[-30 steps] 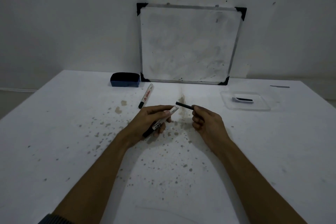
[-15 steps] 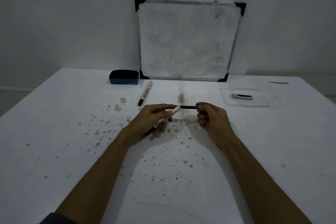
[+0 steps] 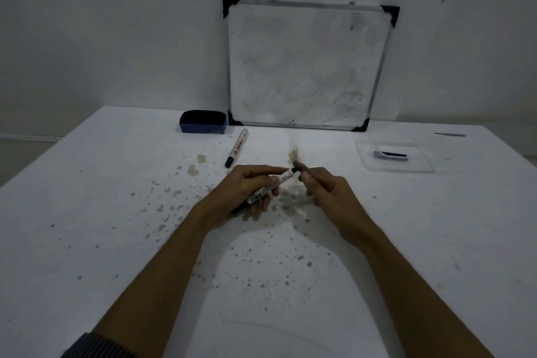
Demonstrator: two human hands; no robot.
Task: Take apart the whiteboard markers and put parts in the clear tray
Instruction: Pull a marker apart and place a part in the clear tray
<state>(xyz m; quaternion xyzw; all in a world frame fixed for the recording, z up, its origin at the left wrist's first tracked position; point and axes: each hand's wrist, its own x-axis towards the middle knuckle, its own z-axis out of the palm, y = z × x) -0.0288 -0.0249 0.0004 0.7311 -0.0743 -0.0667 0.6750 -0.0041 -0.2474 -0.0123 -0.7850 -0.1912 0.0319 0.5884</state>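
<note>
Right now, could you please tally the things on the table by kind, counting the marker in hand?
Markers: 2, one held, one lying
Eraser: 1
Whiteboard: 1
Tray: 1
Total: 5

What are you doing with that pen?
A person is taking whiteboard markers apart. The left hand holds a marker over the table. The right hand pinches a dark piece sticking out of its far end. A clear tray on the right already has some dark parts in it. Another marker lies untouched near the eraser and whiteboard.
</note>
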